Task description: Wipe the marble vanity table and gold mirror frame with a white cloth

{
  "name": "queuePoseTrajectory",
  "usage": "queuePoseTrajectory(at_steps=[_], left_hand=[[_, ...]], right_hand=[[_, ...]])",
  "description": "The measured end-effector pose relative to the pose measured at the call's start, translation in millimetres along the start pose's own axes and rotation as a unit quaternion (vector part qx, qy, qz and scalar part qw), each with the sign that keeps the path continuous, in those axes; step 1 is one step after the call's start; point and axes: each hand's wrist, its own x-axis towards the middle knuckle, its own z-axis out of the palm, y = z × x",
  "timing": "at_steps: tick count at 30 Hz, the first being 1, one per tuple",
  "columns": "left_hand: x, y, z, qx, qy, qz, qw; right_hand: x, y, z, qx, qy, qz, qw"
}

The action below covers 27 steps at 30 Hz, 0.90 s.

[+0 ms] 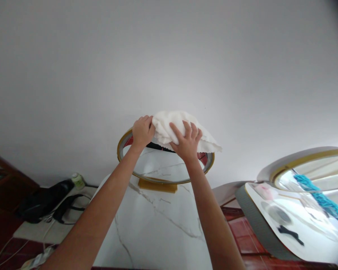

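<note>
An oval mirror (pixel 160 165) with a gold frame stands against the wall on a gold base (pixel 157 185). My left hand (pixel 143 131) is closed around the upper left part of its frame, the fingers curled over the top edge. My right hand (pixel 186 141) presses a bunched white cloth (pixel 169 122) at the top of the mirror, thumb below and fingers spread over the fabric. One corner of the cloth hangs out to the right. The cloth covers much of the mirror's upper rim, so that part is hidden.
The mirror's base rests on a white marble-patterned tabletop (pixel 157 228). At right a second white table (pixel 307 247) holds a black item (pixel 291 234) and another gold-framed mirror (pixel 295 163). On the left lie a black bag (pixel 45 198) and a green-labelled container (pixel 78 180).
</note>
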Motion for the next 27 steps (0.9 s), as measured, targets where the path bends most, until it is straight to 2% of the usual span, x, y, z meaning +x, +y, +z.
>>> queuePoseTrajectory(at_steps=[4, 8, 19, 23, 27], left_hand=[[0.4, 1.9, -2.4, -0.012, -0.012, 0.018, 1.0], [0.1, 5.1, -4.5, -0.016, 0.0, 0.009, 1.0], [0.7, 4.4, -4.3, -0.032, 0.001, 0.009, 0.999], [1.2, 4.0, -5.6, -0.048, -0.011, 0.011, 0.999], [3.1, -0.4, -8.0, -0.08, -0.034, 0.023, 0.996]], right_hand=[[-4.3, 4.3, 2.7, 0.007, 0.018, 0.017, 1.0], [-11.8, 12.6, 3.7, 0.018, 0.033, 0.052, 0.998], [-52.8, 51.0, 10.7, 0.061, 0.066, 0.185, 0.979], [-66.0, 58.6, 12.6, 0.073, 0.073, 0.228, 0.968], [-71.1, 62.2, 11.9, 0.08, 0.068, 0.237, 0.966]])
